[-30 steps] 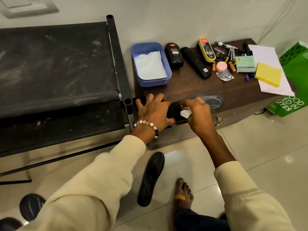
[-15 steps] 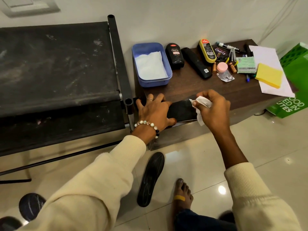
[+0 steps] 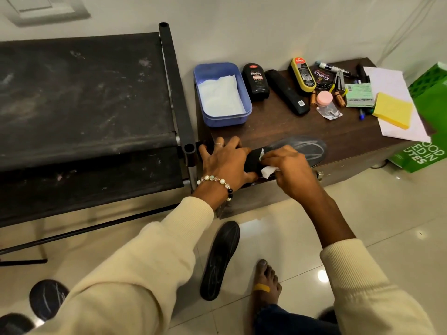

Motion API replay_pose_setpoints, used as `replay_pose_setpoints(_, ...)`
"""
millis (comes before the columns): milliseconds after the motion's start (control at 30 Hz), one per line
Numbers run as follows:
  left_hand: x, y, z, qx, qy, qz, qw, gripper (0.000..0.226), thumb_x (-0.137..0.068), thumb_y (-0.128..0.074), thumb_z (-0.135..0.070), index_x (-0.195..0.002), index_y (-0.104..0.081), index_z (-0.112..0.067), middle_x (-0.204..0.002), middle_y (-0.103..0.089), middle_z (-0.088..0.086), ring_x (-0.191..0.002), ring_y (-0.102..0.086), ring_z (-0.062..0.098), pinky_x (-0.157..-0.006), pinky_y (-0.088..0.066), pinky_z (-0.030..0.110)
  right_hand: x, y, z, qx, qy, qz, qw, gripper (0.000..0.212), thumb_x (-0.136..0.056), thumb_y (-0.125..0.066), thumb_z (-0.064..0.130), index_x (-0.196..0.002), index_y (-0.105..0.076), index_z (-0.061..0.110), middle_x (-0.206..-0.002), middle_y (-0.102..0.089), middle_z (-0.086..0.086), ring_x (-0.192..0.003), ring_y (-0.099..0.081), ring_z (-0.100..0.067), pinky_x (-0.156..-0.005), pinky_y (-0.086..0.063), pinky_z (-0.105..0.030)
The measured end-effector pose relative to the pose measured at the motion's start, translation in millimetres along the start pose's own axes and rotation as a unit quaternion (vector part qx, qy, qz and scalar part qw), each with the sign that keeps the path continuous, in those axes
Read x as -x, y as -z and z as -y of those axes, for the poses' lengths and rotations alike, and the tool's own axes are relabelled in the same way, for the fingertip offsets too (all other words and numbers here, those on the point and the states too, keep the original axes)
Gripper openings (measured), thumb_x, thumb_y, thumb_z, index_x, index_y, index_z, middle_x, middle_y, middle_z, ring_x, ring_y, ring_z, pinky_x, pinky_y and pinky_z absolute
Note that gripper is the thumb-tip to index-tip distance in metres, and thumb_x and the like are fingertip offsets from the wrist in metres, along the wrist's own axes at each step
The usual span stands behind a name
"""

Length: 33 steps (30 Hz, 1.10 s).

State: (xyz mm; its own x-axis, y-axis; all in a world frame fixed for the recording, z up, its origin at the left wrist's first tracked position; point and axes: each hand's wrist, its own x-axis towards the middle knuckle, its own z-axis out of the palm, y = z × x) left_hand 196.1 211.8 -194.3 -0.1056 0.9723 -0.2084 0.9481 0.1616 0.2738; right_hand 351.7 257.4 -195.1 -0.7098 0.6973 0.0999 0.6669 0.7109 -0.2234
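Observation:
A black shoe insole point(image 3: 307, 147) lies along the front edge of the low brown table point(image 3: 278, 126). My left hand point(image 3: 223, 163) presses flat on its left end, fingers spread. My right hand point(image 3: 287, 168) pinches a crumpled white tissue point(image 3: 268, 170) and holds it against the insole's middle, just right of my left hand. The insole's right end shows wet, shiny streaks. A second black insole point(image 3: 219, 259) lies on the tiled floor below, beside my bare foot point(image 3: 266, 281).
A blue tub point(image 3: 244, 88) with white tissue stands at the table's back left. Behind are a black polish bottle point(image 3: 256, 82), black brush point(image 3: 286, 91), yellow sponge applicator point(image 3: 302, 73), polish tin, pens, batteries, yellow sticky notes point(image 3: 393, 110). A black cot point(image 3: 82, 105) is left, a green bag point(image 3: 428, 122) right.
My right hand swept the tissue right along the insole, then came back left to its middle beside my left hand. My left hand has stayed in place.

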Motion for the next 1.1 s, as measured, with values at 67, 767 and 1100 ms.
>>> replay_pose_setpoints(67, 0, 0, 1, 0.001, -0.002, 0.002, 1.0, 0.063, -0.079, -0.064, -0.06, -0.136, -0.049, -0.038, -0.134, -0.04, -0.005, -0.13, -0.03, 0.027, -0.106, -0.024, 0.057, -1, -3, -9, 0.006, -0.082, -0.013, 0.997, 0.031, -0.07, -0.061, -0.014, -0.096, -0.072, -0.001, -0.101, -0.069, -0.02, -0.097, -0.059, -0.04, -0.085, -0.047, -0.037)
replay_pose_setpoints(767, 1, 2, 0, 0.012, 0.003, 0.007, 1.0, 0.061, -0.079, -0.065, -0.057, -0.135, -0.049, -0.038, -0.134, -0.04, -0.006, -0.13, -0.03, 0.026, -0.106, -0.023, 0.057, -4, -23, -9, 0.043, -0.126, 0.018, 0.991, 0.037, -0.083, -0.057, -0.006, -0.12, -0.06, -0.002, -0.118, -0.055, -0.021, -0.114, -0.045, -0.035, -0.089, -0.041, -0.034)
replay_pose_setpoints(1100, 0, 0, 1, 0.008, 0.003, 0.003, 1.0, 0.061, -0.078, -0.065, -0.059, -0.134, -0.05, -0.038, -0.132, -0.04, -0.006, -0.128, -0.03, 0.026, -0.104, -0.024, 0.056, -11, -16, 2, 0.084, -0.115, 0.046, 0.989, 0.047, -0.087, -0.056, -0.002, -0.133, -0.049, 0.001, -0.131, -0.048, -0.017, -0.121, -0.038, -0.032, -0.092, -0.041, -0.036)
